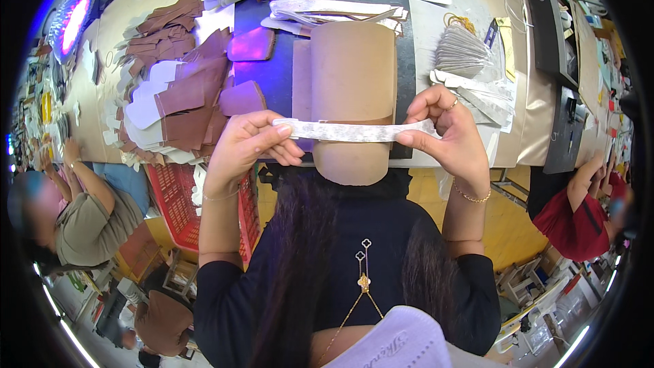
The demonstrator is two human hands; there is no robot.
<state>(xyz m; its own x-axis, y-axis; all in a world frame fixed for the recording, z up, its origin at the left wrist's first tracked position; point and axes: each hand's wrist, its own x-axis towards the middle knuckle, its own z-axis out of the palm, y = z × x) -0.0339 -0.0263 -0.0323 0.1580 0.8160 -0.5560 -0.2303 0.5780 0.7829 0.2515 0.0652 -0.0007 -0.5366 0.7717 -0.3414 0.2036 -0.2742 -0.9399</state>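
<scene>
The left hand point(248, 142) and right hand point(446, 133) each pinch one end of a pale strip point(351, 131), stretched level between them over a tan leather piece point(353, 82) (its near end rounded) lying on a dark mat point(272, 78) on the tabletop point(518, 129). Brown cut pieces point(184, 88) are heaped to the left.

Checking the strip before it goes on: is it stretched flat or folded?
Stretched flat: the pale strip runs straight between left hand and right hand, pinched at each end.
</scene>
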